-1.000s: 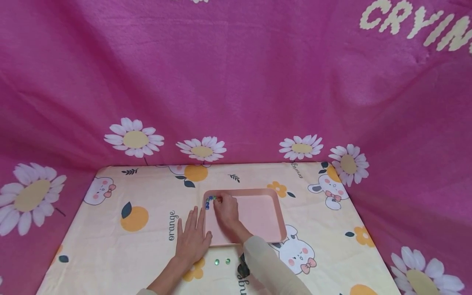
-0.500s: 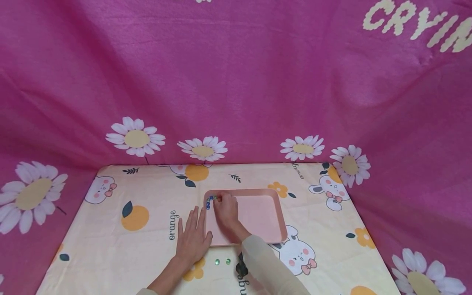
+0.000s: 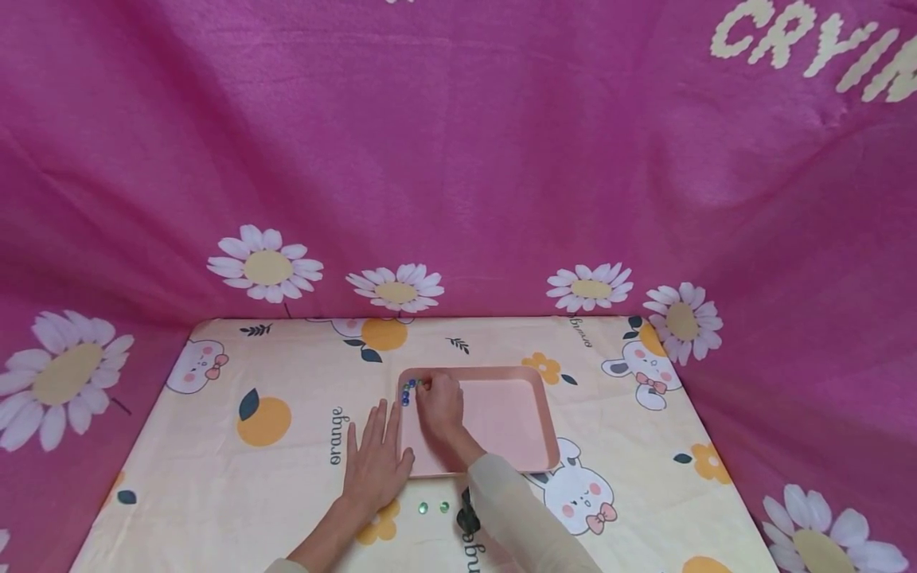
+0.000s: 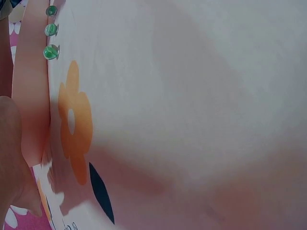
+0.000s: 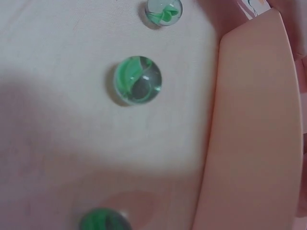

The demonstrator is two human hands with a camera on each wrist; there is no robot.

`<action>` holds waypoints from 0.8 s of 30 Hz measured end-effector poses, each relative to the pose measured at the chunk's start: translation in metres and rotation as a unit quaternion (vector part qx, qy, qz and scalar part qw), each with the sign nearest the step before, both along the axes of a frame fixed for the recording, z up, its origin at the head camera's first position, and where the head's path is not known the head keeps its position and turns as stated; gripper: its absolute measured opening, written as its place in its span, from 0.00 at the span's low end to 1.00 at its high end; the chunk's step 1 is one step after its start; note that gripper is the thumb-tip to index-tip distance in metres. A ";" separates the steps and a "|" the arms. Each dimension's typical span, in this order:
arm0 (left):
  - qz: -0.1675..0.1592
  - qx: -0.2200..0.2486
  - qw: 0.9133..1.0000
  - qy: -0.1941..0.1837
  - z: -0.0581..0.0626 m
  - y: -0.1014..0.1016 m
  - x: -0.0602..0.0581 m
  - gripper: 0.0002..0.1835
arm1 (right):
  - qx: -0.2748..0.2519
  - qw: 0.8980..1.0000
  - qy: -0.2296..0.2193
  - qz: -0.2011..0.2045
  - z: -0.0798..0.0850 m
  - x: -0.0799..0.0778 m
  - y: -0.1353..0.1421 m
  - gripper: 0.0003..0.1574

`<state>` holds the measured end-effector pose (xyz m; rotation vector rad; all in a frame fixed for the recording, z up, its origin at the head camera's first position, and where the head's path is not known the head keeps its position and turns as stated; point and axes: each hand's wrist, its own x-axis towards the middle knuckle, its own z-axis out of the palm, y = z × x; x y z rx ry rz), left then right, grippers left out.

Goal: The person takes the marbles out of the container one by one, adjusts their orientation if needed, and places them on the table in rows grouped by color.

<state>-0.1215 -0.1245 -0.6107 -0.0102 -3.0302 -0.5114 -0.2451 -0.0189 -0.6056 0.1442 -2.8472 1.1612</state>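
Note:
Inside the pink tray (image 3: 543, 410), at its back left corner, a short curved row of small blue marbles (image 3: 405, 397) runs along the walls, with a bit of green among them. My right hand (image 3: 440, 404) reaches over the tray, thumb and forefinger pinching a green marble (image 3: 419, 383) at the row's end; the fingers partly hide it. Flat on the cloth lies my left hand (image 3: 376, 465), fingers spread, its thumb right at the tray's left wall. In the right wrist view, clear glass marbles with green swirls (image 5: 138, 80) sit outside the tray wall (image 5: 254, 120).
Two green marbles (image 3: 423, 508) show on the patterned tablecloth (image 3: 286, 493) in front of the tray; the left wrist view shows a third green marble (image 4: 51, 52) in line. A dark object (image 3: 468, 517) is under the right sleeve (image 3: 526, 513). A magenta curtain (image 3: 458, 159) rises behind.

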 end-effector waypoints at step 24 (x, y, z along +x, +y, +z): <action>-0.001 0.006 1.000 -0.005 0.000 0.000 0.000 0.43 | -0.067 0.996 0.037 0.036 0.016 0.014 0.038 0.03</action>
